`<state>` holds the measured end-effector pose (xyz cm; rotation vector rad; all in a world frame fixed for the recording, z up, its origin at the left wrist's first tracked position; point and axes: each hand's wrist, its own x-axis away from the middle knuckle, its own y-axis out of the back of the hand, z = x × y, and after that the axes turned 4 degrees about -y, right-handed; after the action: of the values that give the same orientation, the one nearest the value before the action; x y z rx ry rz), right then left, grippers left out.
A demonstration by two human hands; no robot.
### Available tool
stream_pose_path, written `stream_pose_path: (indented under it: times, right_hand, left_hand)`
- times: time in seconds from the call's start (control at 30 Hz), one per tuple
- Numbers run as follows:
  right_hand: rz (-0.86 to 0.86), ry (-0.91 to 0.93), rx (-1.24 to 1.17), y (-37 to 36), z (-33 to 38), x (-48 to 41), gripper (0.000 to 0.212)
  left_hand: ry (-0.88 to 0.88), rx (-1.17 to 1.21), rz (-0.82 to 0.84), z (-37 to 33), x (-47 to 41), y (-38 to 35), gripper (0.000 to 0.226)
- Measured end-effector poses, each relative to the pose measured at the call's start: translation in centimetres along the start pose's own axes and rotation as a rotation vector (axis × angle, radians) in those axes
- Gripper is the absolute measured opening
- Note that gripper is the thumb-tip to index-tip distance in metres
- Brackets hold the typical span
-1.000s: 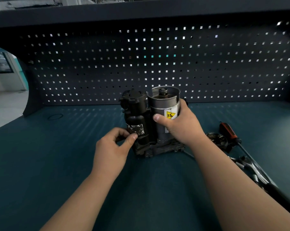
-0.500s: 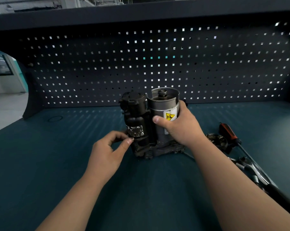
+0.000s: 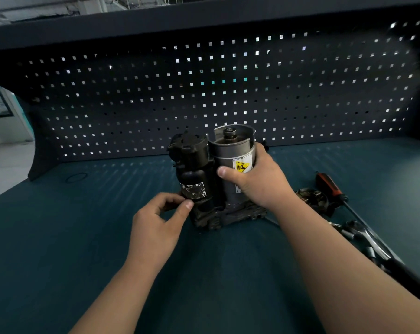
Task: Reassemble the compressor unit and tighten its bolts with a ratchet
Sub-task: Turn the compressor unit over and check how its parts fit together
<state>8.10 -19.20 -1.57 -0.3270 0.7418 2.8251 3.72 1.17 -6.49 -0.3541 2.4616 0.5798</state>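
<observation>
The compressor unit (image 3: 204,169) stands upright on the teal bench, a black cylinder on its left and a grey motor can (image 3: 233,150) with a yellow warning label on its right. My right hand (image 3: 259,179) grips the grey can from the right, thumb across its front. My left hand (image 3: 155,222) is at the lower left of the black cylinder, thumb and curled fingers touching it just below its worn label; whether they pinch a small part is hidden. A ratchet (image 3: 377,242) lies at the right, beside several loose sockets (image 3: 348,233).
A screwdriver with an orange and black handle (image 3: 329,185) and a round dark compressor part (image 3: 312,200) lie right of my right wrist. A thin rubber ring (image 3: 76,177) sits far left on the bench. The pegboard back wall (image 3: 228,97) stands right behind the unit.
My left hand has slid slightly down and left along the black cylinder's base. The right hand's grip on the grey can is unchanged.
</observation>
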Motion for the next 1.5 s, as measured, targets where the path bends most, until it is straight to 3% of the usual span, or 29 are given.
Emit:
stream_pose_path:
  times: [0.2, 0.53, 0.7, 1.03, 1.3, 1.5]
  right_hand:
    - [0.001, 0.007, -0.004, -0.1, -0.1, -0.1, 0.076]
    - [0.002, -0.007, -0.012, 0.0, -0.1, -0.1, 0.077]
    - [0.0, -0.01, -0.02, 0.0, 0.0, -0.1, 0.076]
    - [0.001, -0.014, -0.009, 0.0, 0.0, -0.2, 0.078]
    - [0.006, -0.025, -0.021, 0.0, 0.0, -0.1, 0.081]
    - [0.008, -0.027, -0.023, 0.0, 0.0, -0.2, 0.083]
  left_hand:
    - [0.048, -0.021, -0.02, -0.2, -0.2, -0.3, 0.011]
    - [-0.019, 0.05, 0.044, 0.0, -0.1, 0.1, 0.024]
    - [0.094, 0.083, -0.036, 0.4, -0.4, -0.3, 0.016]
    - [0.033, 0.001, 0.052, 0.4, -0.6, 0.3, 0.013]
    - [0.078, 0.039, -0.036, 0.0, -0.3, -0.7, 0.008]
    - [0.059, 0.149, 0.064, 0.5, -0.6, 0.2, 0.028]
